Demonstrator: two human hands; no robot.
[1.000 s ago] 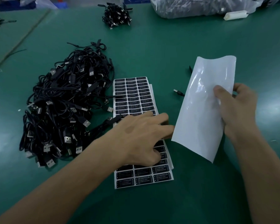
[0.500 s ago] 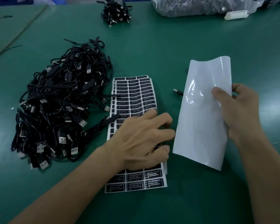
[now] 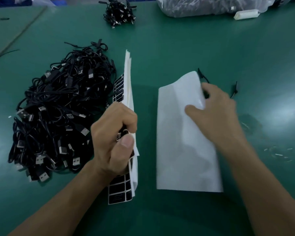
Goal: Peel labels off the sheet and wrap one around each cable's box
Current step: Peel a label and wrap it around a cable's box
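Cable heap (image 3: 58, 116): lay untouched at the left of the bench (image 3: 177, 48).
Label sheets (image 3: 129, 79): flat earlier, now gripped by left hand (image 3: 114, 142), tipped on edge beside heap.
Blank backing sheet (image 3: 182, 150): pinched by right hand (image 3: 216, 113), lowered benchward; peeling judged not yet restarted.

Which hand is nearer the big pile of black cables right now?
Left. The left hand grips label sheets beside the cable pile; the right hand holds a white sheet farther off.
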